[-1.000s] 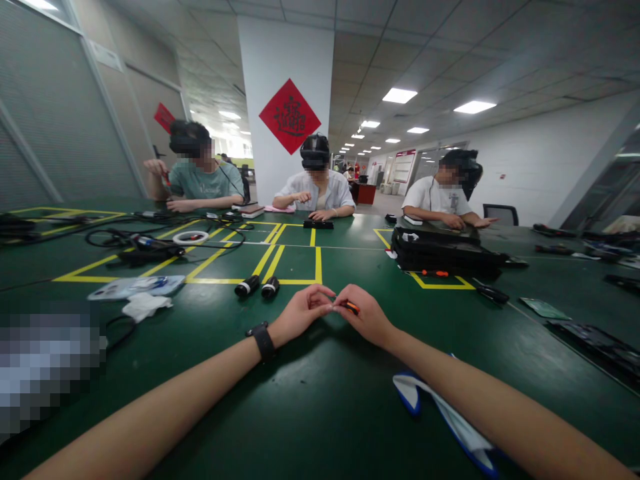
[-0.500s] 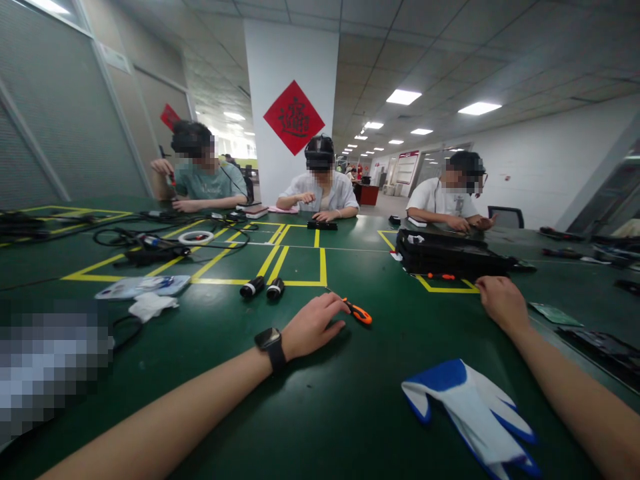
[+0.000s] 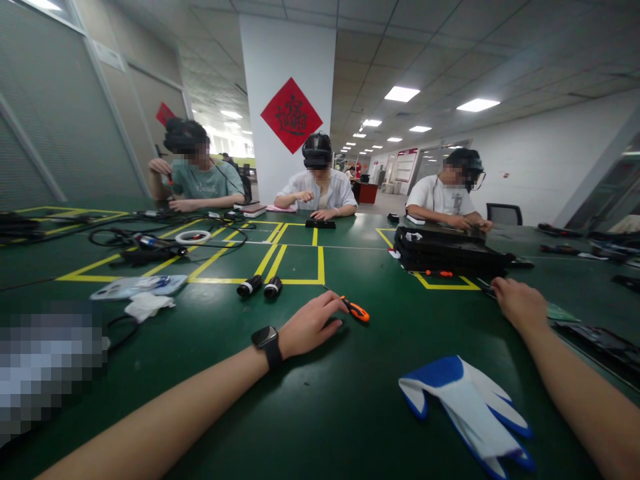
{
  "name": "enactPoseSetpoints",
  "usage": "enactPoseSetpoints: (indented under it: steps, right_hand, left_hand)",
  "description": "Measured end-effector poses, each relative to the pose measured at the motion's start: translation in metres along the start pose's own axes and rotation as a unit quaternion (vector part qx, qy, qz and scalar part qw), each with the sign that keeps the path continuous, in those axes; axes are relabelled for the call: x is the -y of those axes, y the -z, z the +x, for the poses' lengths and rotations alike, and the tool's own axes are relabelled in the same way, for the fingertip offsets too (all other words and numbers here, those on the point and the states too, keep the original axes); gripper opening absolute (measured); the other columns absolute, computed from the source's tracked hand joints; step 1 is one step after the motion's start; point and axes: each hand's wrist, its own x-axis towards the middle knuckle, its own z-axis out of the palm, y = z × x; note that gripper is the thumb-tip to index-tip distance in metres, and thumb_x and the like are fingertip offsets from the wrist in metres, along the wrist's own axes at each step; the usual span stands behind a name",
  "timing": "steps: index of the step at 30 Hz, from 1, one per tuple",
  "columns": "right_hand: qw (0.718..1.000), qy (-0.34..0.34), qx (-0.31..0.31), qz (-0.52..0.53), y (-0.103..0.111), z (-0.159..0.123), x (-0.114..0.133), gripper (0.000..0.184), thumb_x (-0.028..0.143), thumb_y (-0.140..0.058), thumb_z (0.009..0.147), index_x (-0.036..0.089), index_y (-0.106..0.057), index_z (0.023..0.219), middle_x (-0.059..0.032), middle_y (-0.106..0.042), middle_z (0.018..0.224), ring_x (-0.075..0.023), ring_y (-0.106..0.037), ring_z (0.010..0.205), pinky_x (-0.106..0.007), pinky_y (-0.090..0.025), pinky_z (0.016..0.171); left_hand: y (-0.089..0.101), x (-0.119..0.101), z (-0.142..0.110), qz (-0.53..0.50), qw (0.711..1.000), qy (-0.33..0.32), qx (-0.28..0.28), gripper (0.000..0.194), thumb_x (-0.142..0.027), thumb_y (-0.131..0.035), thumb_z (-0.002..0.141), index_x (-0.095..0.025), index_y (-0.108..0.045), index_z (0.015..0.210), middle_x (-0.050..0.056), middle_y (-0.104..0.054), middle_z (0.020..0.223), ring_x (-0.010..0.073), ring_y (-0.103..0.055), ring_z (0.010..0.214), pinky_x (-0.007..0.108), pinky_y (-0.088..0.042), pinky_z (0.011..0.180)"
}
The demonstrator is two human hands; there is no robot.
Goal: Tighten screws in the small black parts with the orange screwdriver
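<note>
On the left, a light-blue flat case (image 3: 140, 287) lies on the dark green tabletop (image 3: 300, 413), with a crumpled white tissue (image 3: 150, 306) at its near edge. Next come two short black cylinders with white bands (image 3: 273, 287), side by side on the near line of yellow tape (image 3: 321, 265). The left hand (image 3: 311, 325) rests palm-down beyond its black watch (image 3: 267, 343), fingers loosely bent, thumb apart from them. Its fingertips reach the dark front of a screwdriver with an orange and black handle (image 3: 357, 310), which lies just to the right of them. The tool's long axis slants from a thin shaft at far left to the handle's end at near right. The left hand is clearly the nearer; the right is well apart from it.

Green surface lies between the handle and the white and blue work glove (image 3: 465, 407). Farther off, the thick black flat-sided stack (image 3: 445, 252) bounds the far side. At its near right corner the right hand (image 3: 523, 305) has its fingers curled together at a slim dark object (image 3: 486, 287); whether it grips this cannot be told. A green flat sheet (image 3: 563, 313) lies just beyond that hand.
</note>
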Motion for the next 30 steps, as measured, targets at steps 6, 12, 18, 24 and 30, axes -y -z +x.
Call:
enactPoseSetpoints:
  steps: [6, 12, 18, 24, 30]
  right_hand:
    - [1.000, 0.011, -0.018, -0.008, -0.001, 0.000, 0.000, 0.030, 0.032, -0.028, 0.089, 0.020, -0.055, 0.093, -0.0085, -0.058, 0.085, -0.0224, -0.052, 0.077, -0.030, -0.032, 0.058]
    - [1.000, 0.015, -0.019, -0.007, -0.004, 0.002, -0.001, 0.026, 0.027, -0.029, 0.088, 0.020, -0.054, 0.092, -0.0085, -0.058, 0.083, -0.0224, -0.052, 0.078, -0.029, -0.033, 0.058]
    - [0.998, 0.049, 0.006, 0.041, -0.002, 0.004, -0.005, 0.023, 0.027, -0.032, 0.087, 0.022, -0.054, 0.092, -0.0067, -0.055, 0.087, -0.0210, -0.051, 0.083, -0.029, -0.037, 0.062]
    - [0.997, 0.025, 0.038, 0.062, -0.002, 0.007, -0.007, 0.027, 0.031, -0.029, 0.087, 0.020, -0.054, 0.089, -0.0082, -0.053, 0.087, -0.0216, -0.050, 0.084, -0.030, -0.039, 0.065]
    - [0.994, 0.009, 0.069, 0.081, -0.009, 0.011, -0.008, 0.030, 0.035, -0.029, 0.086, 0.019, -0.054, 0.089, -0.0105, -0.051, 0.090, -0.0244, -0.049, 0.087, -0.033, -0.040, 0.067]
  left_hand:
    - [0.000, 0.000, 0.000, -0.005, 1.000, 0.003, 0.001, 0.026, -0.019, -0.047, 0.079, -0.023, -0.049, 0.105, 0.005, -0.048, 0.109, 0.0178, -0.049, 0.098, 0.034, -0.041, 0.087]
    - [0.000, 0.002, 0.001, -0.004, 1.000, 0.006, -0.001, 0.026, -0.018, -0.048, 0.079, -0.023, -0.049, 0.104, 0.005, -0.047, 0.110, 0.0174, -0.049, 0.098, 0.033, -0.041, 0.087]
    - [0.000, 0.001, 0.000, 0.000, 1.000, 0.002, 0.008, 0.026, -0.018, -0.048, 0.079, -0.023, -0.049, 0.104, 0.005, -0.047, 0.110, 0.0175, -0.048, 0.097, 0.034, -0.041, 0.087]
    - [0.000, 0.000, 0.000, 0.003, 1.000, 0.004, 0.006, 0.025, -0.018, -0.048, 0.079, -0.023, -0.050, 0.104, 0.005, -0.047, 0.109, 0.0174, -0.049, 0.097, 0.034, -0.041, 0.087]
    - [0.001, 0.000, 0.000, 0.003, 1.000, 0.002, 0.010, 0.024, -0.019, -0.049, 0.079, -0.022, -0.051, 0.102, 0.005, -0.047, 0.109, 0.0175, -0.049, 0.098, 0.034, -0.041, 0.086]
